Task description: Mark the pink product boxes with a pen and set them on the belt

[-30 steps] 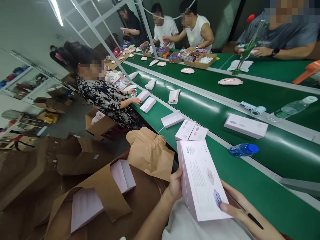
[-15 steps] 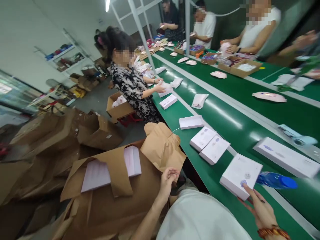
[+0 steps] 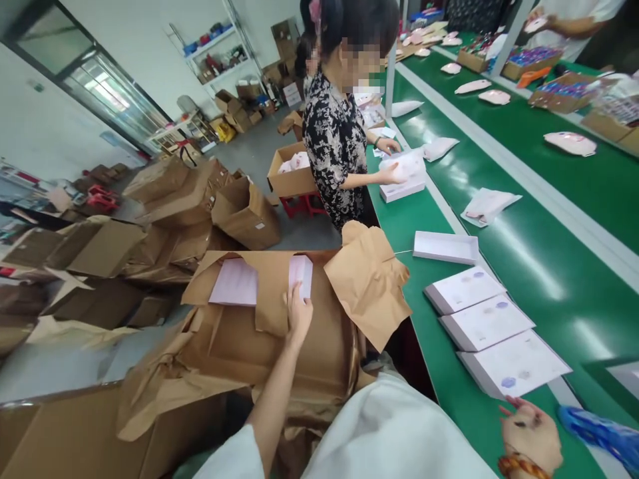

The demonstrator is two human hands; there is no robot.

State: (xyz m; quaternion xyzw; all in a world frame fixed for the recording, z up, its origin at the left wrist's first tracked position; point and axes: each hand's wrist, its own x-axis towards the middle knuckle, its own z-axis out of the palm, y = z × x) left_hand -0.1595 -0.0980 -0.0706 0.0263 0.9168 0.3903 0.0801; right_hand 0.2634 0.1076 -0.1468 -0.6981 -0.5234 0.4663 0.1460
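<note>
Head-worn view, forward and down, above hands (image 3: 299, 318) (image 3: 532, 436)

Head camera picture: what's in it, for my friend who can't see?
A person's left hand touches a pale box in a brown carton. The right hand is beside three boxes lined up on a green table, where a co-worker handles another box.

Smooth card boxes (image 3: 489, 324), crumpled matt paper (image 3: 369, 286), glossy belt (image 3: 564, 316)

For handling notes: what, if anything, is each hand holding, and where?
Left hand touches near end of pale rectangular cardboard box; grip unclear. Right hand holds nothing.
</note>
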